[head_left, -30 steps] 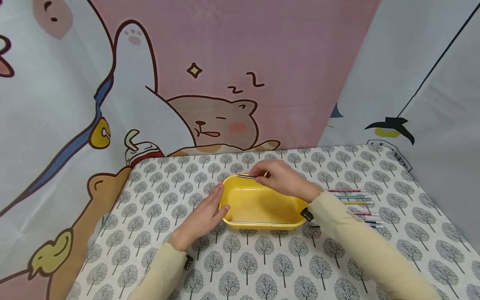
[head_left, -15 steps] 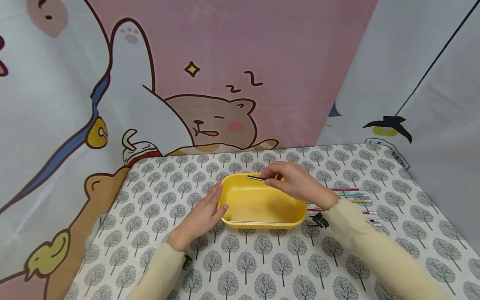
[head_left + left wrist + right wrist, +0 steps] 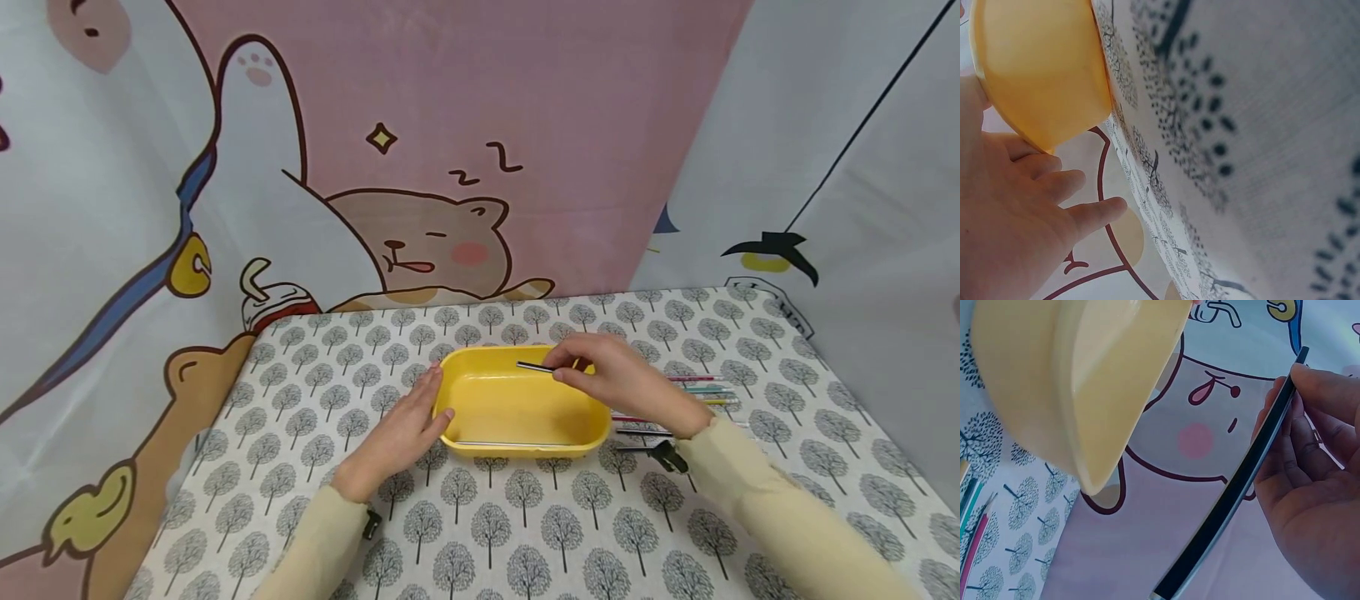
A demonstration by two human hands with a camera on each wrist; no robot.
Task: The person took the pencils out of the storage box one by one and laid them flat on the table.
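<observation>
A yellow oval basin stands mid-table. My left hand rests against its left end, fingers fairly straight along the outside and the thumb over the rim. In the left wrist view that hand touches the basin wall. Over the basin's far right part, my right hand pinches a black-and-silver striped pencil between thumb and fingers. The right wrist view shows the pencil slanting out of the hand, apart from the basin. A thin pale stick lies inside along the near wall.
Right of the basin lie several pencils, among them a red one, a yellow one and a dark one, partly hidden by the right forearm. The table wears a tree-print cloth. A cartoon curtain hangs behind.
My right hand has moved right and slightly nearer with the pencil, from the basin's far rim toward its right end. The left hand has stayed on the basin.
</observation>
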